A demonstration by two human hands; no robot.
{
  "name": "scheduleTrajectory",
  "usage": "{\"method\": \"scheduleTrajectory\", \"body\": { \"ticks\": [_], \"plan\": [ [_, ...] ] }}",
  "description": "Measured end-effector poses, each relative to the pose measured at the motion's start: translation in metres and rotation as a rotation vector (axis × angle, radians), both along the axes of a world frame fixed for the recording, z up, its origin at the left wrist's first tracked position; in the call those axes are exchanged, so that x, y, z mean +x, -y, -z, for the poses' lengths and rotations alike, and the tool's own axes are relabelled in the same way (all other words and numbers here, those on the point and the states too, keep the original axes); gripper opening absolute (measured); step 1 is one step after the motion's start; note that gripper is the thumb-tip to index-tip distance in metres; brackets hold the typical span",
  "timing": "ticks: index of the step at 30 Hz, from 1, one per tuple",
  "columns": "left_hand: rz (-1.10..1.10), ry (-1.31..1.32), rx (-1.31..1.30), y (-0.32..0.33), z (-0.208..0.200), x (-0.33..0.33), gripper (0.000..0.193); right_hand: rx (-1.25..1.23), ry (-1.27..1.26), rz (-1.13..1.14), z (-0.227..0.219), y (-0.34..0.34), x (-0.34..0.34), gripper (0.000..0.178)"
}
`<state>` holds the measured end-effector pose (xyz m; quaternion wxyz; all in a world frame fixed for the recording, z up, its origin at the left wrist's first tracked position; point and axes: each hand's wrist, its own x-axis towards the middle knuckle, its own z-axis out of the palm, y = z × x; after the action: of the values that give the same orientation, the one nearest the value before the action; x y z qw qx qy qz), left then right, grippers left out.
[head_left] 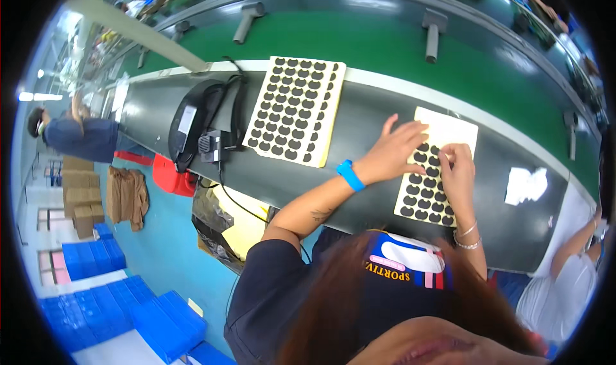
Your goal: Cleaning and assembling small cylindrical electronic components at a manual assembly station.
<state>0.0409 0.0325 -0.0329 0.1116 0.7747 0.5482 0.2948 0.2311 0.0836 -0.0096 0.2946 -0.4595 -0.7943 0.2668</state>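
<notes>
A pale yellow sheet (449, 130) lies on the dark worktable (359, 134), its near part covered with rows of small black oval stickers (420, 201). My left hand (396, 150) rests flat on the sheet's left side, fingers spread, pressing it down. A blue band (350, 174) circles that wrist. My right hand (457, 172) pinches at one black sticker near the sheet's middle; the fingertips hide it. Thin bracelets (467, 235) sit on that wrist.
A second full sheet of black stickers (296, 108) lies further left. A black machine with cables (202, 124) stands at the table's left end. A green conveyor belt (359, 41) runs behind. Another person's sleeve (564, 288) is at right. Blue crates (128, 313) and cartons (80, 198) cover the floor.
</notes>
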Motion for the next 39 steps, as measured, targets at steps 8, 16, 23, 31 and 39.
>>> {"method": "scheduleTrajectory", "body": {
  "ticks": [8, 16, 23, 31, 39],
  "plan": [
    [-0.018, 0.049, 0.047, 0.007, 0.006, 0.001, 0.070, 0.035, -0.084, -0.065, 0.013, 0.004, 0.005, 0.008],
    [0.000, 0.075, 0.045, 0.008, 0.012, 0.005, 0.072, -0.017, -0.093, 0.000, 0.016, 0.005, 0.006, 0.014],
    [-0.023, 0.057, 0.112, 0.002, 0.013, -0.004, 0.068, 0.038, -0.100, -0.016, 0.012, 0.001, -0.002, 0.009],
    [-0.023, 0.035, 0.004, 0.000, -0.008, 0.002, 0.066, 0.196, -0.470, 0.220, -0.012, -0.128, 0.084, 0.021],
    [-0.015, 0.024, -0.046, 0.004, -0.012, 0.004, 0.067, 0.221, 0.297, 1.199, 0.022, -0.288, 0.265, 0.065]
  ]
}}
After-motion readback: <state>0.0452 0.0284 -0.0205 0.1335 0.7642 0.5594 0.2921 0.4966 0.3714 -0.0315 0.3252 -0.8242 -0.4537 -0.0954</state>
